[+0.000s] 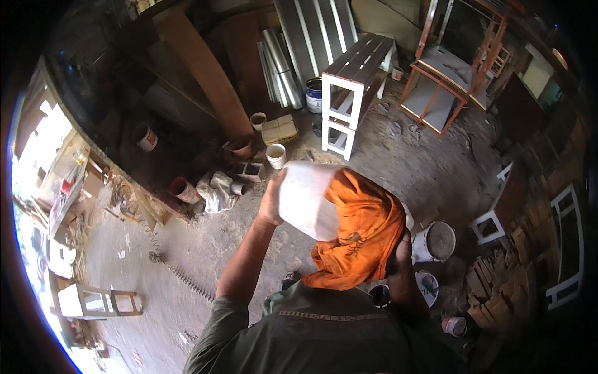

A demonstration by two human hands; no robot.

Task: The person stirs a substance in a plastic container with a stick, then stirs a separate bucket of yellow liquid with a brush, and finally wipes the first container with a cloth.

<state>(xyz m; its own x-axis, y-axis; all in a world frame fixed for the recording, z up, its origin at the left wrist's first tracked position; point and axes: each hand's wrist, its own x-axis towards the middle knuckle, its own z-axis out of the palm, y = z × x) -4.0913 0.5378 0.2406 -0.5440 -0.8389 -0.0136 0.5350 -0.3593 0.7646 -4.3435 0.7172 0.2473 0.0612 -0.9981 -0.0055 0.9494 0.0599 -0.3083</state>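
A whitish plastic container (304, 198) is held up in front of my chest, tilted and slightly blurred. My left hand (272, 201) grips its left side, fingers mostly behind it. Over the container's right part hangs an orange cloth (363, 221) with dark print, its folds drooping toward my shirt. At the cloth's right edge, my right hand (402, 252) is closed against the fabric, its fingers partly hidden. A small white bit of the container shows beyond the cloth, near that hand.
A white and brown bench (342, 100) stands ahead, with a paint bucket (314, 95) beside it. Close on my right are a large white bucket (435, 242) and scrap wood (501, 290). A coiled hose (187, 279) crosses the floor at left, near a small stool (103, 302).
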